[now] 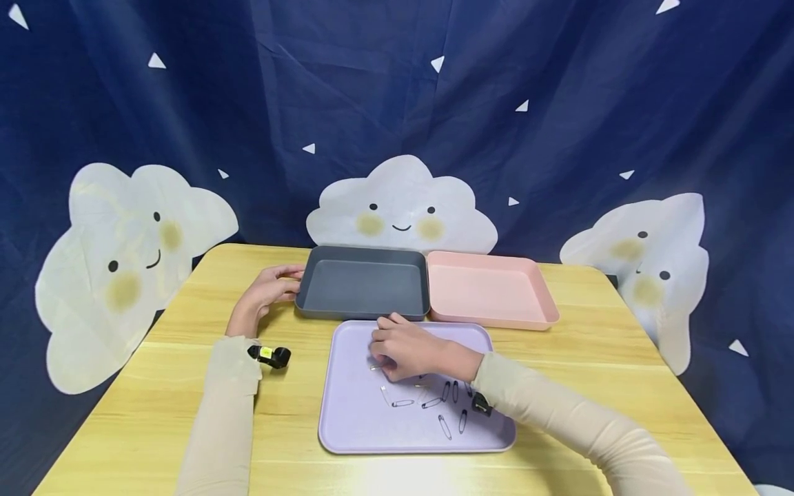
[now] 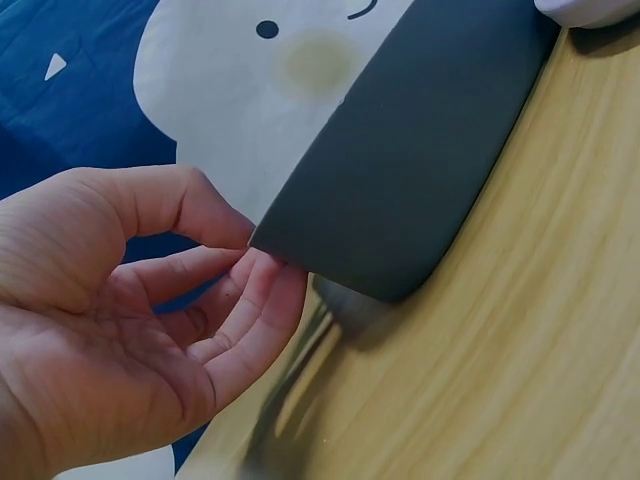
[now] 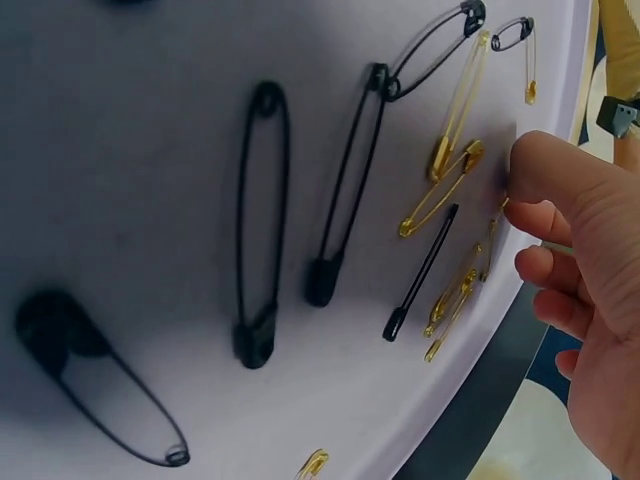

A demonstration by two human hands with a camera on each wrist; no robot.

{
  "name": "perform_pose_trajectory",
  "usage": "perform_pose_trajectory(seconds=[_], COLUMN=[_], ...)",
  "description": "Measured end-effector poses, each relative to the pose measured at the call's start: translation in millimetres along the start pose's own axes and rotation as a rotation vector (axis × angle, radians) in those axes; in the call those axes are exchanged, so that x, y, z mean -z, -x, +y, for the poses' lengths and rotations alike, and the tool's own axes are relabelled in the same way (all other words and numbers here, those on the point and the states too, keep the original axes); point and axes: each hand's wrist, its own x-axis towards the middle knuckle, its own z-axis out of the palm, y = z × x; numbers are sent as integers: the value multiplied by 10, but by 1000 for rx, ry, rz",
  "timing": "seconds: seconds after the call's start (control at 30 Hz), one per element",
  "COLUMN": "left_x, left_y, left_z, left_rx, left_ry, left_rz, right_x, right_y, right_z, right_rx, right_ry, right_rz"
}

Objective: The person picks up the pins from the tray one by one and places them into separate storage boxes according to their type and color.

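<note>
My left hand [image 1: 269, 293] is at the left end of the dark grey tray [image 1: 366, 282], pinching its rim between thumb and fingertips, as the left wrist view shows at the tray's corner [image 2: 340, 235]. Over the upper part of the lilac tray [image 1: 353, 427], my right hand [image 1: 406, 348] is bent down with its fingers curled. In the right wrist view its thumb and forefinger pinch the end of a gold safety pin [image 3: 490, 245]. Several black safety pins [image 3: 262, 225] and gold safety pins [image 3: 460, 105] lie scattered on the lilac tray, some hidden under the right hand.
A pink tray [image 1: 490, 289] stands at the back right, side by side with the dark grey one. The lilac tray lies in front of both on the wooden table [image 1: 285, 427]. Behind the table hangs a dark blue curtain [image 1: 372, 103] with cloud faces.
</note>
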Motion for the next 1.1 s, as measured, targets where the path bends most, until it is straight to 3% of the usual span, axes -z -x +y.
perform_pose_trajectory(seconds=[0.43, 0.77, 1.1], left_x=[16, 79, 99], left_y=[0, 25, 26], left_z=[-42, -96, -79], left_rx=[-52, -139, -130], left_ry=[13, -13, -1], left_rz=[-34, -72, -89], right_x=[44, 49, 63], right_y=[-19, -74, -95], right_z=[-28, -41, -34], right_rx=[-5, 1, 4], right_ry=[-15, -25, -35], right_rz=[-29, -46, -48])
